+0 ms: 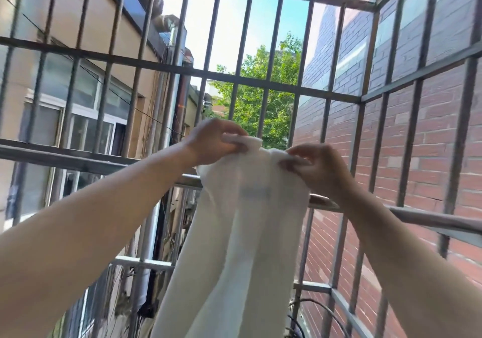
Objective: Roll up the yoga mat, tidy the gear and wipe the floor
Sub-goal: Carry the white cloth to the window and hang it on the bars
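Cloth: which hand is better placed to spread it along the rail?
Right, probably. The right hand pinches the cloth just above the rail, which runs on bare to that side; the left hand pinches near the rail's visible end.

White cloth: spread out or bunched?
Bunched. Left hand and right hand pinch the white cloth at its top edge, close together; it hangs in long vertical folds.

Both bare arms reach forward; the hands, left hand (216,142) and right hand (319,166), pinch the cloth (242,233) with curled fingers.
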`<control>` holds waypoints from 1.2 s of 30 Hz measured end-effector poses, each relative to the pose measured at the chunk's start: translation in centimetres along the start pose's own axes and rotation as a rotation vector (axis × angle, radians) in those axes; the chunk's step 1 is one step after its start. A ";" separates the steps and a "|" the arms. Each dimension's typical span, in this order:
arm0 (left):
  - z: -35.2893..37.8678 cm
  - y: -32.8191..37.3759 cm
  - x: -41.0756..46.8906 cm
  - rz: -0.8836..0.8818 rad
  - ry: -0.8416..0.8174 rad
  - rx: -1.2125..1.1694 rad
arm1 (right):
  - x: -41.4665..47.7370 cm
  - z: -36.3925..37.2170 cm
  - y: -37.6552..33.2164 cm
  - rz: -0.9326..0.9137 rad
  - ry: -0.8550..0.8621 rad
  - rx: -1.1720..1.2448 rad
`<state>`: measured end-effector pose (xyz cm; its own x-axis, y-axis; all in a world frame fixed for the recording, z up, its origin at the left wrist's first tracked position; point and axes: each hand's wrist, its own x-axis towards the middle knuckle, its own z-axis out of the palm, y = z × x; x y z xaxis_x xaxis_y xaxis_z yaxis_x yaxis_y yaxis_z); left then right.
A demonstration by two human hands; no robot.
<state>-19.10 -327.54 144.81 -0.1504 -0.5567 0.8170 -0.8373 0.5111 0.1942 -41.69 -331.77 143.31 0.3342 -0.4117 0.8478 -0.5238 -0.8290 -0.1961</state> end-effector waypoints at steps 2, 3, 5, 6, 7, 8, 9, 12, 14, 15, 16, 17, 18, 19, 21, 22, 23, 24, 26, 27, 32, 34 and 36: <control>0.3 -0.7 0.9 -0.082 -0.056 0.067 | 1.4 0.6 0.7 0.104 -0.023 -0.008; 0.5 -1.0 1.0 -0.131 -0.141 0.095 | 1.8 1.0 1.0 0.146 -0.092 -0.047; 0.7 -1.2 0.3 -0.172 -0.303 0.135 | 2.0 1.5 1.3 0.170 -0.203 -0.096; 0.6 -1.3 -0.3 -0.166 -0.326 0.144 | 1.7 1.5 1.1 0.157 -0.204 -0.079; 0.4 -1.3 -0.9 -0.152 -0.307 0.135 | 1.3 1.3 0.7 0.126 -0.179 -0.045; 0.1 -1.2 -1.6 -0.131 -0.277 0.121 | 0.7 1.0 0.1 0.090 -0.156 -0.011; -0.3 -1.1 -2.4 -0.110 -0.263 0.114 | -0.1 0.9 -0.5 0.056 -0.162 0.010; -0.7 -0.6 -4.7 -0.058 -0.304 0.121 | -2.5 1.1 -2.2 -0.040 -0.257 -0.080; -0.6 -0.3 -5.9 -0.032 -0.245 0.120 | -3.3 1.4 -2.6 -0.084 -0.202 -0.150; -0.6 -0.2 -6.4 -0.012 -0.193 0.121 | -3.5 1.5 -2.7 -0.096 -0.173 -0.166; -0.5 -0.2 -6.9 0.005 -0.147 0.127 | -3.6 1.6 -2.7 -0.105 -0.158 -0.176; -0.4 -0.2 -7.3 0.012 -0.116 0.131 | -3.8 1.7 -2.8 -0.116 -0.148 -0.186; -0.3 -0.2 -7.7 0.015 -0.099 0.133 | -3.9 1.8 -2.8 -0.127 -0.141 -0.199; -0.1 -0.2 -8.0 0.020 -0.085 0.137 | -4.1 2.0 -2.8 -0.136 -0.135 -0.212; 0.4 -0.1 -8.5 0.036 -0.043 0.156 | -4.5 2.2 -2.7 -0.146 -0.119 -0.238; 0.6 0.0 -8.8 0.048 -0.011 0.164 | -4.6 2.2 -2.6 -0.147 -0.098 -0.249; 0.7 0.1 -8.9 0.060 0.024 0.172 | -4.8 2.3 -2.5 -0.144 -0.062 -0.256; 0.8 0.2 -9.2 0.071 0.058 0.180 | -4.9 2.2 -2.3 -0.135 -0.019 -0.260; 1.1 0.4 -9.6 0.080 0.109 0.200 | -5.2 2.2 -2.0 -0.118 0.059 -0.259; 1.3 0.5 -9.8 0.077 0.119 0.216 | -5.3 2.1 -1.9 -0.113 0.080 -0.249; 2.6 0.7 -9.7 0.059 0.096 0.326 | -5.5 1.9 -1.7 -0.099 0.072 -0.192; 2.5 0.5 -9.2 0.063 0.109 0.265 | -5.3 1.8 -1.8 -0.080 0.078 -0.186; 1.9 0.2 -8.5 0.053 0.085 0.187 | -5.0 1.5 -1.8 -0.049 0.100 -0.194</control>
<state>-19.01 -323.96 136.92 -0.1581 -0.4707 0.8680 -0.9135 0.4034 0.0524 -41.18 -328.79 138.70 0.2883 -0.3249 0.9007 -0.6528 -0.7549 -0.0634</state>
